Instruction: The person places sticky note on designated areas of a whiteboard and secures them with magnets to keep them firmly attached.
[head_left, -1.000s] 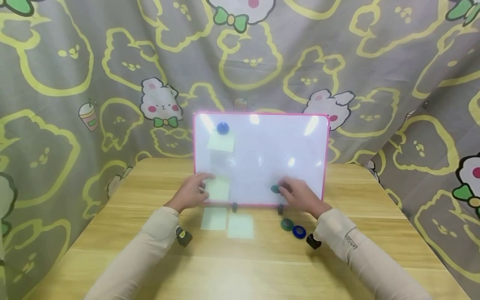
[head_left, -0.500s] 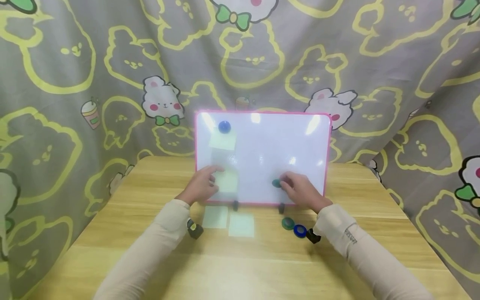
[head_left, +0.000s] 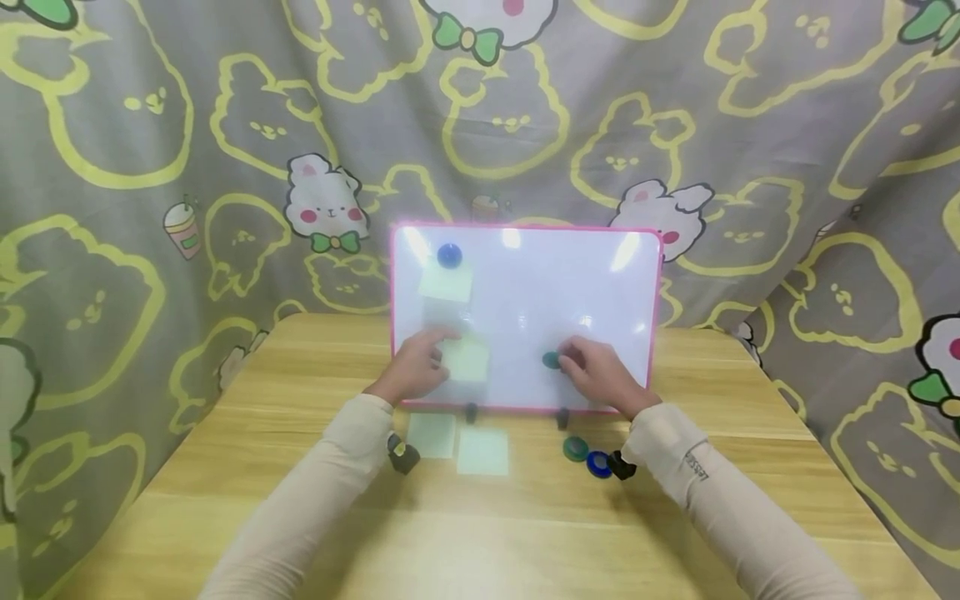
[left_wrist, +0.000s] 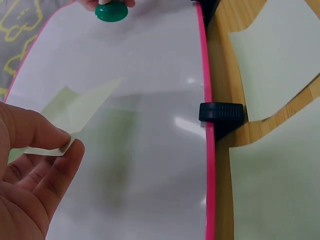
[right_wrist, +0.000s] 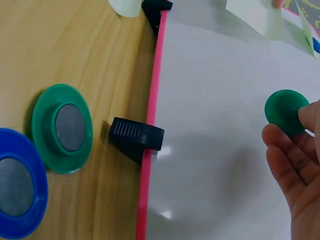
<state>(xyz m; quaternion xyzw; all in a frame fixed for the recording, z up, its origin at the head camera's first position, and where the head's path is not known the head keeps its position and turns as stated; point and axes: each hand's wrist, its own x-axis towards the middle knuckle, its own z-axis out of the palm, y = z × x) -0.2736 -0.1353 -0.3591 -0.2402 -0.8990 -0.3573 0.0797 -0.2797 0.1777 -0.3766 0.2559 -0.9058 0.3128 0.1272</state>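
Observation:
My left hand (head_left: 417, 364) pinches a pale green sticky note (left_wrist: 82, 112) by its edge between thumb and fingers, just in front of the pink-framed whiteboard (head_left: 517, 283). In the left wrist view the note is bent and casts a shadow on the board. My right hand (head_left: 597, 372) holds a round green magnet (right_wrist: 286, 111) between thumb and fingers, before the lower right part of the board. Higher on the board's left side, a blue magnet (head_left: 449, 255) sits at the top of another note (head_left: 446, 281).
Two more sticky notes (head_left: 482, 451) lie on the wooden table (head_left: 480, 542) before the board. A green magnet (right_wrist: 46, 129) and a blue magnet (right_wrist: 20, 220) lie to the right, metal sides up. Black clip feet (left_wrist: 221, 113) support the board. A patterned curtain (head_left: 247, 167) surrounds the table.
My left hand has moved right and slightly up, carrying the sticky note along the board. The right hand has risen a little with the green magnet.

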